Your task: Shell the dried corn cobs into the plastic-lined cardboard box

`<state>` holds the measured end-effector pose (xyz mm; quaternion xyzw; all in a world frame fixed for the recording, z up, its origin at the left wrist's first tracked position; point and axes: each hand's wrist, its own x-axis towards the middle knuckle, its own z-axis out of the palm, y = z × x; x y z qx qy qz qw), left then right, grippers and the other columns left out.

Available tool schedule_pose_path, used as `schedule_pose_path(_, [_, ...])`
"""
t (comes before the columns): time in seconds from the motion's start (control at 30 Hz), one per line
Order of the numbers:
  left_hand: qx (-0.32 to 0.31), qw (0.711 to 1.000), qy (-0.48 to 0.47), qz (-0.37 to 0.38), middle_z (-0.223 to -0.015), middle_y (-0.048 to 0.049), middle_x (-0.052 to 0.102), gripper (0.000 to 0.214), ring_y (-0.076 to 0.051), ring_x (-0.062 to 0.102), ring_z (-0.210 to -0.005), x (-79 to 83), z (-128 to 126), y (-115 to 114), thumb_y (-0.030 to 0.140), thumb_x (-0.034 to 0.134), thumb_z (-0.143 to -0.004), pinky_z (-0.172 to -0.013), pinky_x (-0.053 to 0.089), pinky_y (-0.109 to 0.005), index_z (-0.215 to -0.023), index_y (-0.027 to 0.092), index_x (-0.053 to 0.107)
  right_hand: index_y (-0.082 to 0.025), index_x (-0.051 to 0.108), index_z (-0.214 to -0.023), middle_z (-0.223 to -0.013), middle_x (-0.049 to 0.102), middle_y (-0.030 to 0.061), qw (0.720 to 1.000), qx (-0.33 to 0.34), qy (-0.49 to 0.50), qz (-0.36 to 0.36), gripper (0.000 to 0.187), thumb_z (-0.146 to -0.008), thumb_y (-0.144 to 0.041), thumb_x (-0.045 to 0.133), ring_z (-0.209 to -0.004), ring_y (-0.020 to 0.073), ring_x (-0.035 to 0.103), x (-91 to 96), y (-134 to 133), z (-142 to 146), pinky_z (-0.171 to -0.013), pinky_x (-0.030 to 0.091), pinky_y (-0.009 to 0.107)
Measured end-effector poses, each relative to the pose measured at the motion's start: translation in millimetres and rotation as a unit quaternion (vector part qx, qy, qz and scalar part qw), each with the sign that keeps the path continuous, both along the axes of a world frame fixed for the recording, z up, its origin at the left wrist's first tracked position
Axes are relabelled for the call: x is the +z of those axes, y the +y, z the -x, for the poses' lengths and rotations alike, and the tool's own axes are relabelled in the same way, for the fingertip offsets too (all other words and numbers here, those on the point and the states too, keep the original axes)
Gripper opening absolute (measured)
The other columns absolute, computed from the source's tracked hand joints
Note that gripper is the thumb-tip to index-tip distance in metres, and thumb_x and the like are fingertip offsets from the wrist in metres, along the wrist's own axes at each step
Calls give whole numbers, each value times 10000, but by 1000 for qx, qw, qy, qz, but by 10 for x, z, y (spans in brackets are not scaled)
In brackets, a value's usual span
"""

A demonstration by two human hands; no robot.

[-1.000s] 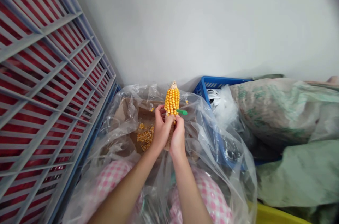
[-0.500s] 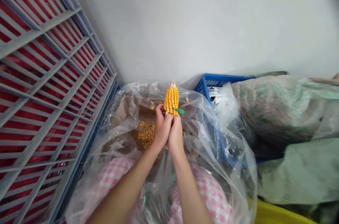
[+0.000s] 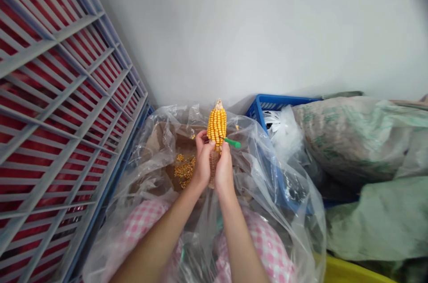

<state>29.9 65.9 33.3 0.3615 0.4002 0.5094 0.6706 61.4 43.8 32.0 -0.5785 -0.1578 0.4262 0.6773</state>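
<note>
The green printing point(image 3: 334, 118) on the woven sack point(image 3: 354, 149) is unreadable.

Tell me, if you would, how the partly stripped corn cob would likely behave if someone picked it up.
The corn cob looks stiff, standing straight between the left hand and right hand. Its rounded shape suggests it would probably roll if laid on the plastic sheeting. Kernels beside the bare stretch may come loose with handling.

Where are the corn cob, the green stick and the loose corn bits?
Corn cob point(image 3: 216, 126): head view, on the yellow kernels.
Green tool handle point(image 3: 233, 142): head view, its middle.
Loose kernels point(image 3: 185, 171): head view, middle of the pile.
</note>
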Motion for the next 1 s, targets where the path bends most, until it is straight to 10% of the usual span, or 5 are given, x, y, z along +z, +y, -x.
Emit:
schedule_pose_path(0.2, [-20, 994, -61, 92, -896, -59, 614, 418, -191, 580, -897, 224, 105, 231, 502, 395, -767, -783, 443, -297, -961, 155, 523, -183, 559, -918, -880, 629, 32, 988, 76, -129, 40, 368, -803, -479, 372, -809, 155, 566, 144, -56, -70, -738, 399, 257])
schedule_pose_path(0.67, [-15, 993, -103, 53, -855, -17, 583, 287, -118, 580, -774, 101, 193, 302, 378, 573, -719, -754, 462, -252, -923, 176, 547, -203, 485, -1106, -1070, 581, 59, 946, 166, -275, 37, 372, -858, -414, 306, -918, 158, 542, 5, -78, 46, -784, 392, 266])
schedule_pose_path(0.9, [69, 998, 2, -10, -783, 13, 539, 329, -90, 539, -665, 180, 274, 347, 375, 617, -674, -642, 432, -214, -929, 194, 514, -159, 484, -1129, -1004, 565, 94, 926, 62, -370, 39, 453, -790, -453, 423, -925, 182, 517, 274, -168, -152, -817, 393, 318])
schedule_pose_path(1.0, [111, 984, 110, -80, -793, 21, 523, 381, -88, 516, -673, 155, 313, 379, 358, 662, -626, -646, 418, -207, -927, 201, 491, -185, 518, -1085, -964, 584, 64, 935, 133, -329, -10, 409, -765, -437, 475, -864, 156, 550, 380, -227, -143, -748, 436, 271])
